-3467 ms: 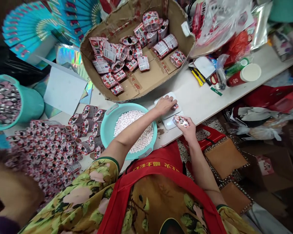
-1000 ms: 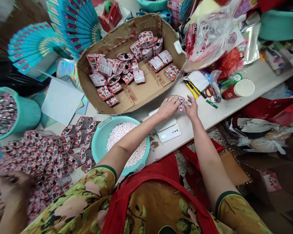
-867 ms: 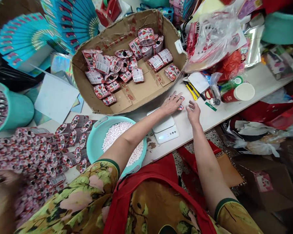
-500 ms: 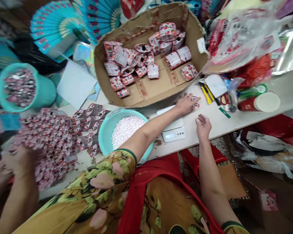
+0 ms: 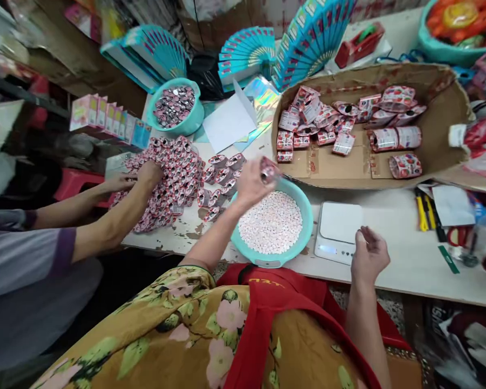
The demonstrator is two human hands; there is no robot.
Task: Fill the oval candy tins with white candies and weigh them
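My left hand (image 5: 251,186) is closed on a small strawberry-printed packet (image 5: 269,169), held above the far left rim of a turquoise basin (image 5: 306,216); both are blurred by motion. White pellets (image 5: 271,224) fill much of the basin. At the front right corner of a white digital scale (image 5: 342,221) is my right hand (image 5: 370,254), its fingers loosely curled and apart, with nothing visible in them. The scale's plate bears nothing and its display is lit. Several open packets (image 5: 223,176) stand on the table just left of my left hand.
A cardboard box (image 5: 340,175) with printed packets lies behind the basin. Left, another person's hands (image 5: 148,175) work at a large packet pile (image 5: 182,173), near a turquoise tub (image 5: 194,116). Yellow-handled cutters (image 5: 425,210) lie at the right.
The view has swung left. My left hand has moved from the table right of the scale to above the basin, with a packet in it. My right hand stays near the scale.
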